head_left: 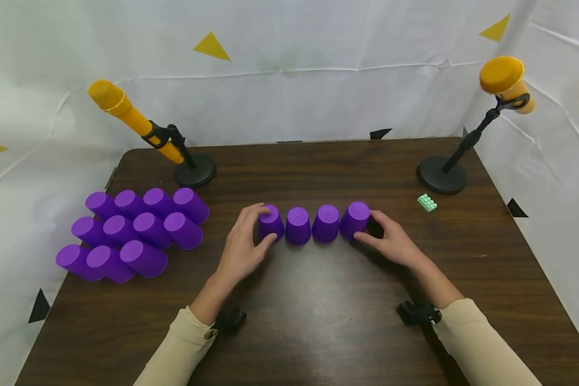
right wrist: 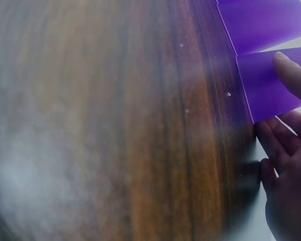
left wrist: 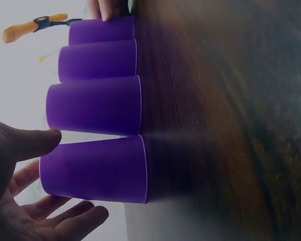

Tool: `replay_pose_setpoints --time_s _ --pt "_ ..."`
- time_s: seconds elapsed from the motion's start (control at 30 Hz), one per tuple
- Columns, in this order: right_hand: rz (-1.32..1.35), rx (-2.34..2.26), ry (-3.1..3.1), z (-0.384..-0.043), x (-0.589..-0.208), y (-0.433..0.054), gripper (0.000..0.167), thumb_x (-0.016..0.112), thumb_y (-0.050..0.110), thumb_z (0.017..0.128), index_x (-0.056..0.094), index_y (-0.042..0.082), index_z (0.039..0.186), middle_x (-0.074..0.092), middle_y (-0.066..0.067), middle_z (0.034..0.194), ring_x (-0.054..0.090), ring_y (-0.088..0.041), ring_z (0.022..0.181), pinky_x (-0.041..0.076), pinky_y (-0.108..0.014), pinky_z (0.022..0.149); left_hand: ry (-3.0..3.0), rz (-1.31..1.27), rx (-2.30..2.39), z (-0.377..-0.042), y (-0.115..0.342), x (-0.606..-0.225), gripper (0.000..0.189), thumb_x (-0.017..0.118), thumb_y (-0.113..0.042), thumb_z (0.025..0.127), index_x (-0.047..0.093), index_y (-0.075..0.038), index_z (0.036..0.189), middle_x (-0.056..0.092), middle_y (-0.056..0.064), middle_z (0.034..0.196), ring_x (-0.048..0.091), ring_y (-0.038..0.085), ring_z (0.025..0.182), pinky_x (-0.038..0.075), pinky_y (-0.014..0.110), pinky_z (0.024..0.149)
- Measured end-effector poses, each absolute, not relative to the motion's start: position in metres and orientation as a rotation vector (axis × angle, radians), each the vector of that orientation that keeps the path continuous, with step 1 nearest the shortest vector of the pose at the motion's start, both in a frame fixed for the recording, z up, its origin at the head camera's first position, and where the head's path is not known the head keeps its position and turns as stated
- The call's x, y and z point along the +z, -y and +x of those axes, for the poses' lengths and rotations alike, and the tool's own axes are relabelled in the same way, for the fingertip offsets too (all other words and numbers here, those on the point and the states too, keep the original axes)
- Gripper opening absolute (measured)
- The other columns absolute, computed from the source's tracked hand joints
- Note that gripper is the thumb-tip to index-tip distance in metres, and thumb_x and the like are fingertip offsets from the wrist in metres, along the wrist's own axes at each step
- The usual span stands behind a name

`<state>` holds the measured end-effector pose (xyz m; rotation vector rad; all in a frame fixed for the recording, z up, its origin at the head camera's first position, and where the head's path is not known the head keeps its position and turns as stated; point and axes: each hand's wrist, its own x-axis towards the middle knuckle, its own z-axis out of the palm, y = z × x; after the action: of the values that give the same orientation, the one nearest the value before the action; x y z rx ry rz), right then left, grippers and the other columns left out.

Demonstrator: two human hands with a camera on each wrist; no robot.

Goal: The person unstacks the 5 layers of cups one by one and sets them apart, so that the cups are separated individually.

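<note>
Four upside-down purple cups stand in a row at mid-table in the head view. My left hand [head_left: 243, 244] is around the leftmost cup [head_left: 271, 224], its thumb near the front and its fingers at the far side. In the left wrist view the fingers [left wrist: 83, 221] spread loosely beside that cup. At the other end, my right hand [head_left: 391, 241] grips the rightmost cup [head_left: 354, 220] between thumb and fingers. The right wrist view shows the thumb [right wrist: 293, 75] against that cup's wall. Between the hands are two middle cups, one [head_left: 297, 226] beside the other [head_left: 325, 224].
Several more upside-down purple cups [head_left: 143, 258] stand in rows at the left. Behind them an orange microphone [head_left: 134, 119] leans on a black stand [head_left: 195, 170]. Another orange microphone [head_left: 504, 78] on a stand [head_left: 442, 176] is at the back right, with a mint-green toy brick [head_left: 427, 202] in front.
</note>
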<state>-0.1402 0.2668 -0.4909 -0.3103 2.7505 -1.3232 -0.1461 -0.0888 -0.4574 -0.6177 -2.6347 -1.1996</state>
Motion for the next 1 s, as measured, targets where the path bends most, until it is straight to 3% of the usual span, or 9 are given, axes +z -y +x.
replay_pose_setpoints --time_s 0.23,0.5,0.77,1.0 --pt "-0.302 -1.316 -2.756 -0.140 -0.490 -0.267 0.062 0.073 0.033 0.090 0.049 0.005 0.139 0.055 -0.017 0.135 0.046 -0.035 0.130 0.030 -0.056 0.109 2.631 -0.584 -1.158 -0.152 0.086 -0.462 0.045 0.079 -0.009 0.083 0.055 -0.014 0.122 0.054 0.007 0.132 0.055 0.023 0.120 0.046 0.046 0.098" --pt "-0.321 -1.330 -2.756 -0.139 -0.491 -0.267 0.061 0.074 0.031 0.089 0.050 0.004 0.138 0.055 -0.017 0.134 0.046 -0.034 0.130 0.030 -0.056 0.109 2.596 -0.607 -1.074 -0.154 0.088 -0.462 0.036 0.078 -0.011 0.084 0.058 -0.015 0.114 0.060 0.004 0.116 0.060 0.023 0.092 0.050 0.039 0.072" --pt "-0.323 -1.320 -2.762 -0.140 -0.491 -0.267 0.061 0.073 0.031 0.089 0.050 0.004 0.138 0.055 -0.017 0.134 0.046 -0.034 0.130 0.030 -0.055 0.109 2.579 -0.549 -1.171 -0.134 0.107 -0.453 0.033 0.077 -0.008 0.085 0.060 -0.014 0.113 0.061 0.003 0.118 0.061 0.018 0.109 0.056 0.040 0.085" --pt "-0.322 -1.314 -2.764 -0.140 -0.491 -0.267 0.061 0.073 0.031 0.090 0.049 0.004 0.139 0.055 -0.017 0.135 0.045 -0.035 0.131 0.029 -0.056 0.110 2.591 -0.341 -1.102 -0.103 0.156 -0.446 0.036 0.079 -0.005 0.083 0.061 -0.012 0.112 0.062 0.004 0.114 0.060 0.020 0.106 0.054 0.044 0.088"
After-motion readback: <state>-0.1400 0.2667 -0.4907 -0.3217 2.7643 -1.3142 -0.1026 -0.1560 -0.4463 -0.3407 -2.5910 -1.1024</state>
